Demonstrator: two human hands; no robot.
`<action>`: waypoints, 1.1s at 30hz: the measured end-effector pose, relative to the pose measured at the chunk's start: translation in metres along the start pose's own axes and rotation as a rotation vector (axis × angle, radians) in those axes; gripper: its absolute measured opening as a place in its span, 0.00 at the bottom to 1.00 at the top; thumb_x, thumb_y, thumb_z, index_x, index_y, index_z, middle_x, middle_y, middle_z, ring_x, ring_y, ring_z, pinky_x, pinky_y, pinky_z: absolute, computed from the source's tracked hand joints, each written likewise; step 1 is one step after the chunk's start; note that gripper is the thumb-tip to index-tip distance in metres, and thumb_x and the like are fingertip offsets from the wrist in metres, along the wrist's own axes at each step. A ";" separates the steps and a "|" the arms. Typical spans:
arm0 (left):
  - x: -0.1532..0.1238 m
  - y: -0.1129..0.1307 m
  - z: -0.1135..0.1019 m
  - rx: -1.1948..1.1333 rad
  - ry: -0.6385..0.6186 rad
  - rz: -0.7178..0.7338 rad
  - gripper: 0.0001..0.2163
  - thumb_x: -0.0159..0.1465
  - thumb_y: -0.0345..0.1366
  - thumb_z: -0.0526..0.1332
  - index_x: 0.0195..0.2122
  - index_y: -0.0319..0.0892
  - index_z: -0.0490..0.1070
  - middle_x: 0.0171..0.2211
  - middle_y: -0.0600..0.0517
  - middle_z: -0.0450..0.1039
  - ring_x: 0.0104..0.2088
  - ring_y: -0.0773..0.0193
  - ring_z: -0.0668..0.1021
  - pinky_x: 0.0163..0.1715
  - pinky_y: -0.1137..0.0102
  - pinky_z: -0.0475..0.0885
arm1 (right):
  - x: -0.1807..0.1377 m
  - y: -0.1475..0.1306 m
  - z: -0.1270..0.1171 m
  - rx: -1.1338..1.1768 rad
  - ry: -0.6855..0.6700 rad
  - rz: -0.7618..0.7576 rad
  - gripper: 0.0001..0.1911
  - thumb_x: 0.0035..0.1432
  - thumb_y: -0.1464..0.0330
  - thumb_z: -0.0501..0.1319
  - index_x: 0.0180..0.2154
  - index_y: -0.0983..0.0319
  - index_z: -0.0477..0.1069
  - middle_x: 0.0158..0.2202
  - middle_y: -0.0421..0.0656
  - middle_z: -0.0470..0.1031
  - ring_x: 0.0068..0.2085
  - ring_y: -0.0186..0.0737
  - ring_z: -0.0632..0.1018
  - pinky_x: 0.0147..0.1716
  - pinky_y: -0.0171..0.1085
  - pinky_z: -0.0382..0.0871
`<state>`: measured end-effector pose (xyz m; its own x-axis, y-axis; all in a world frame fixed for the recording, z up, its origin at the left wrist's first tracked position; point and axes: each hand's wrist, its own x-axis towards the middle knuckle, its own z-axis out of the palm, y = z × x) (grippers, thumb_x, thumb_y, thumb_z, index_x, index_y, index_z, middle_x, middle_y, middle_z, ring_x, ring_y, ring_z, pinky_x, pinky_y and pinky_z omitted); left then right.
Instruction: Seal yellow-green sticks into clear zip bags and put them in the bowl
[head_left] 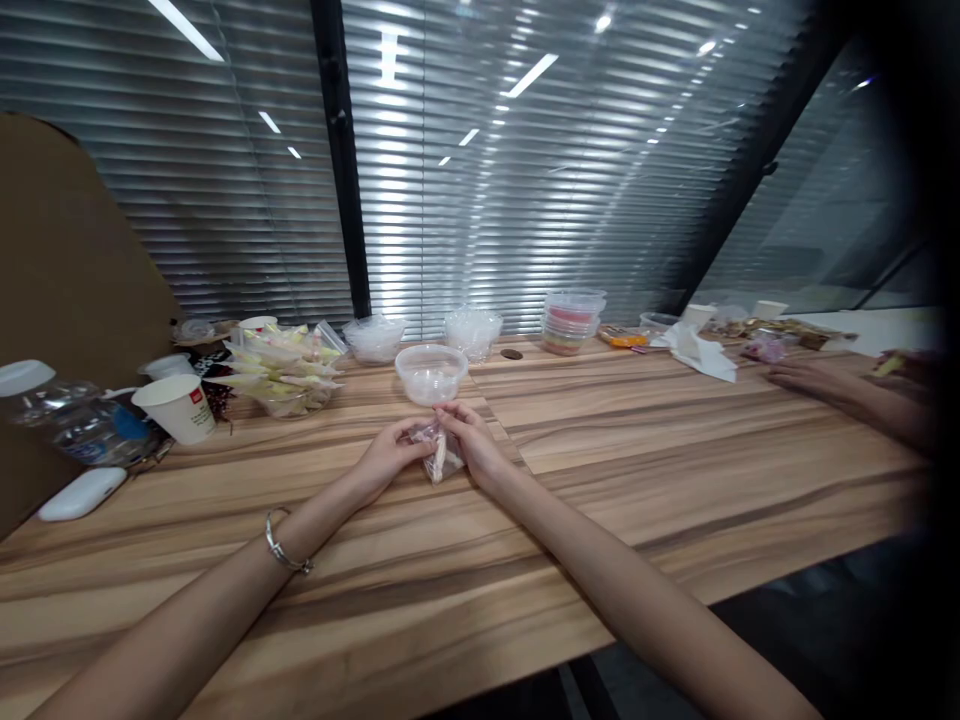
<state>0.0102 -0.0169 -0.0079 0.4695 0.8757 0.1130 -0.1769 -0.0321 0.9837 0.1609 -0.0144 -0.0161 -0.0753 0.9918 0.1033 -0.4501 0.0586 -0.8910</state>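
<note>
Both my hands pinch a small clear plastic bag (452,458) with something pale and long in it, low over the table. My left hand (391,452) grips its left side, a silver bracelet on that wrist. From the right, my right hand (474,440) closes on the bag's upper edge. What exactly is inside the bag is too small to make out. Just beyond my fingers stands a round clear plastic bowl (431,374). Farther left, a container (289,402) is heaped with several pale yellow filled bags.
Clear plastic tubs (375,338) line the back by the blinds, with stacked containers (571,322) to their right. At left are a paper cup (180,408), a plastic bottle (94,425) and a white case (84,494). Another person's hand (814,382) rests at right, near crumpled tissue (697,350).
</note>
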 end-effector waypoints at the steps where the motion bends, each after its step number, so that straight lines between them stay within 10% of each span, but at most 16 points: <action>1: 0.000 0.000 0.000 -0.010 0.023 0.027 0.20 0.51 0.34 0.68 0.46 0.40 0.69 0.44 0.45 0.74 0.43 0.58 0.75 0.46 0.65 0.68 | 0.000 0.000 0.001 -0.015 -0.019 -0.009 0.15 0.43 0.65 0.67 0.35 0.60 0.70 0.31 0.40 0.74 0.30 0.35 0.73 0.29 0.34 0.66; 33: 0.008 -0.007 -0.015 -0.241 0.060 -0.020 0.08 0.54 0.33 0.65 0.24 0.37 0.66 0.26 0.53 0.68 0.30 0.67 0.72 0.35 0.68 0.71 | -0.009 0.002 0.014 -0.164 0.070 -0.184 0.17 0.40 0.70 0.68 0.35 0.61 0.69 0.31 0.40 0.74 0.33 0.37 0.73 0.34 0.37 0.68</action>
<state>0.0020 -0.0027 -0.0161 0.4237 0.9024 0.0785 -0.3732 0.0950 0.9229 0.1488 -0.0247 -0.0126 0.0590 0.9679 0.2442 -0.2998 0.2505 -0.9205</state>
